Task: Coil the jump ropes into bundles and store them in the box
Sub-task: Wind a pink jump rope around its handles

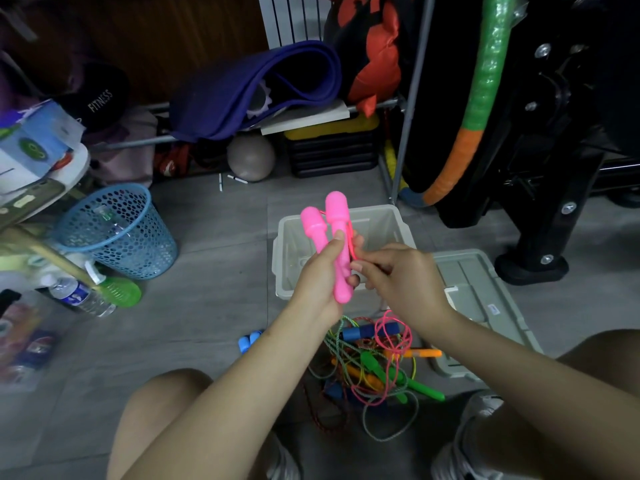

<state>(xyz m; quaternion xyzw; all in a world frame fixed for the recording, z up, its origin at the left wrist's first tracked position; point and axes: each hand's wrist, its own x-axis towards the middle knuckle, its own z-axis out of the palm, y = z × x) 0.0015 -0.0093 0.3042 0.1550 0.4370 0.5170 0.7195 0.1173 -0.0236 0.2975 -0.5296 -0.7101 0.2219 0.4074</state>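
Fingers [341,237] of the left hand [320,271] curl round two pink handles [337,237], held side by side and upright, heads up, above the near rim of the box [394,220]. Right hand [398,271] sits just beside them, its thumb and fingertips pinching the thin pink cord [351,244] that runs down the right handle. One box stands open on the floor [225,271], pale grey; its one lid [485,299] lies flat to the right, touching or nearly touching the box's side. Below the hands, between the two knees, one tangled pile of ropes [377,362] lies on the floor: green, orange and blue handles show among pink, green and dark red cords, too knotted to count exactly. Two small blue handle ends [248,341] poke out just left of the left forearm. One blue mesh bin [121,233] stands well to the left of the box, with one water bottle [81,297] lying near it. Bare floor lies between the bin and the box; the box's far edge is near a rack leg [403,140], and its right side is hemmed by the lid.
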